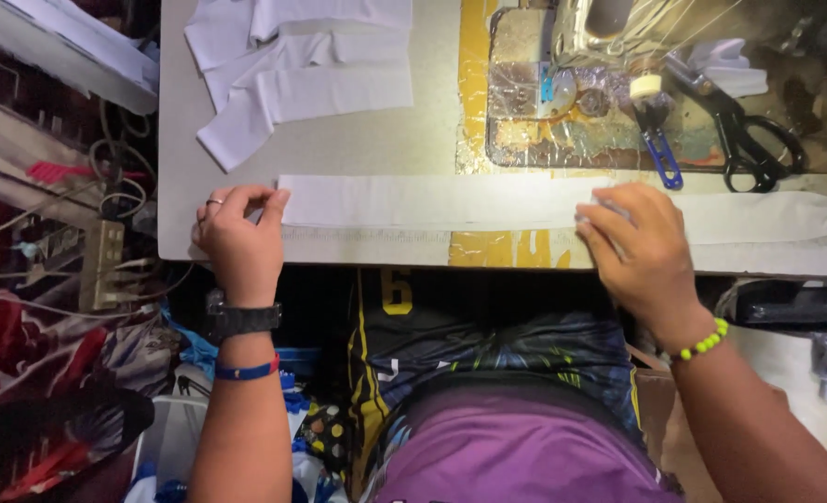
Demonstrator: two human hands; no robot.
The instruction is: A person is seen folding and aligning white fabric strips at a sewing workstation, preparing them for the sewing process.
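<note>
White fabric strip (432, 200): lies flat along the tabletop's (367, 140) near edge, stretched between both hands.
Left grip: left hand (238, 237) pinches the strip's left end between thumb and fingertips.
Right grip: right hand (639, 244) presses fingers down flat on the strip; nothing enclosed.
Doing it well: keep even tension and edges aligned with the printed ruler edge.
Around: cut white pieces (302, 65) behind; black scissors (749, 140) and blue snips (657, 140) by the sewing machine base (562, 121).
</note>
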